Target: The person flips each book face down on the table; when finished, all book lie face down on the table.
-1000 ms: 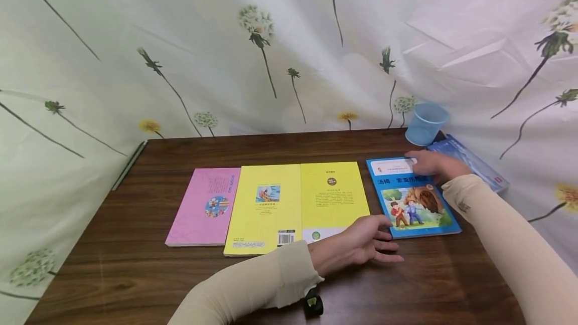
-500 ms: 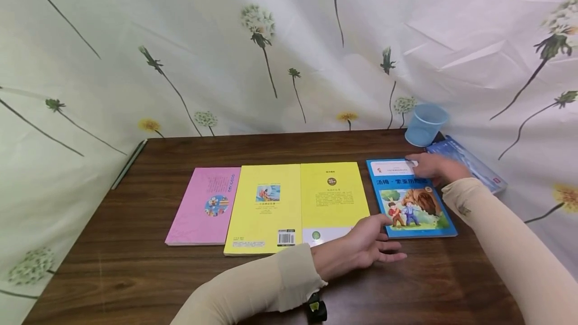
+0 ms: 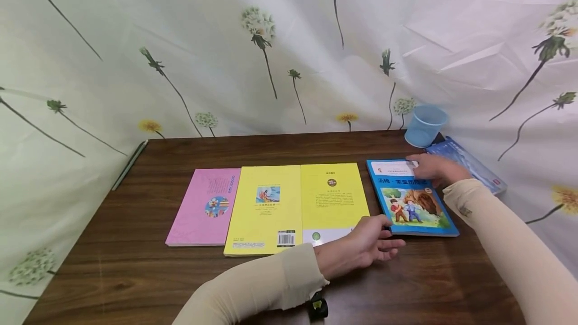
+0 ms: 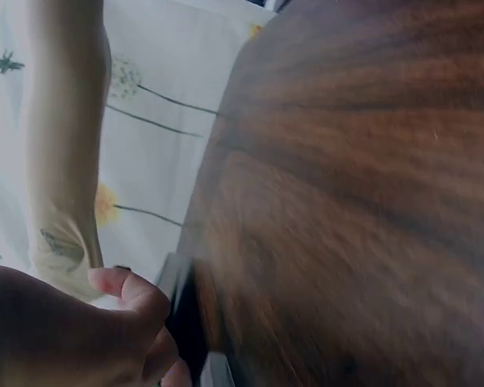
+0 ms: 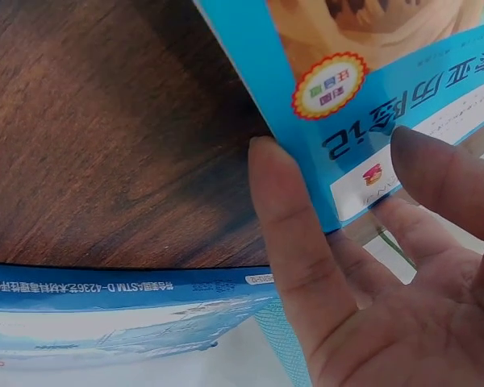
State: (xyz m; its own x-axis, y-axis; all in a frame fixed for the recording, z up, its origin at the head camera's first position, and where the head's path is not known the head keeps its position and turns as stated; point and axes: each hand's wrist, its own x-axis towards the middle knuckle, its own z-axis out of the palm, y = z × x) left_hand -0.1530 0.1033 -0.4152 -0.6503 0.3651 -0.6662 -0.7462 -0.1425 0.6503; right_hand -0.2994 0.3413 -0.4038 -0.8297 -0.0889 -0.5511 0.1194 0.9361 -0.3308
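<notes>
Gripping blue book (image 3: pixel 411 197): right hand (image 3: pixel 431 168) far edge, left hand (image 3: pixel 366 247) near corner, fingertips hidden.

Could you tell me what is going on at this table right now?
A person is handling a blue picture book on a wooden table. The right hand grips its far end, thumb over the cover and fingers at the edge. The left hand is at its near corner, fingers curled there. To the left lie two yellow books and a pink book, flat in a row. A blue cup and another blue book sit behind.
</notes>
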